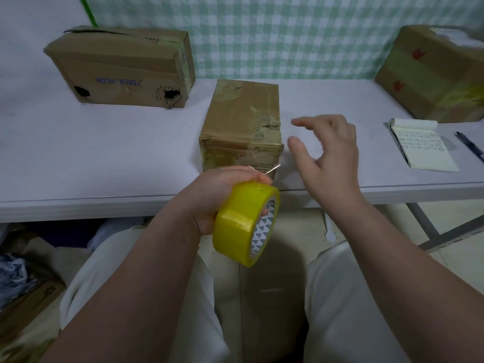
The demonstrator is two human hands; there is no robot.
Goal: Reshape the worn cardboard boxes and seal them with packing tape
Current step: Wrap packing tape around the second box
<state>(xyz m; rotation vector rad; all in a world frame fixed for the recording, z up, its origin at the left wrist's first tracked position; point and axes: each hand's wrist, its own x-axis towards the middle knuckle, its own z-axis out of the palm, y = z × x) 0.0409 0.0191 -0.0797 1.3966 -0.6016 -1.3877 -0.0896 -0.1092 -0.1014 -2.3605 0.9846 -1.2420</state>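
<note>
The small cardboard box [242, 127] at frame centre runs away from the viewer. The right hand [328, 150], spread empty, hovers beside it; the left hand [222, 195] grips the yellow tape roll [243, 221] just below.

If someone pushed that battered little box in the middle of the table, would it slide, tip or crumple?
Probably slide: the middle box sits flat on the smooth table. Its torn, creased front corner suggests soft walls that may dent when pressed. Its weight cannot be judged, since it is closed.
</note>
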